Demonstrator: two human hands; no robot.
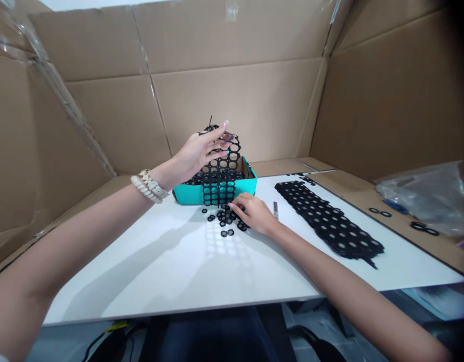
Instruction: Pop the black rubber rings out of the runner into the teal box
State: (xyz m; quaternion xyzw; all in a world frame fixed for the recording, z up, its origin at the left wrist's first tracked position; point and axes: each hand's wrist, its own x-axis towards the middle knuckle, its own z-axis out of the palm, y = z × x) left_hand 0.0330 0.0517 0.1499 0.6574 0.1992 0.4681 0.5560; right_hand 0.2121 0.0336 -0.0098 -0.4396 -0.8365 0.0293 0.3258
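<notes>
My left hand is raised, its fingers closed on the upper part of a black perforated rubber sheet. The sheet hangs upright in front of a turquoise box, and round holes run across it in rows. At the sheet's lower right corner is my right hand, low over the table with thumb and fingers drawn together. What lies between those fingertips is too small to make out. Loose black rubber rings are scattered beneath the sheet and beside my right hand. More black pieces fill the box.
A stack of black perforated sheets lies on the white table at right. Between it and my right hand is a small metal tool. Further right are rings and a clear plastic bag. Cardboard walls enclose the table.
</notes>
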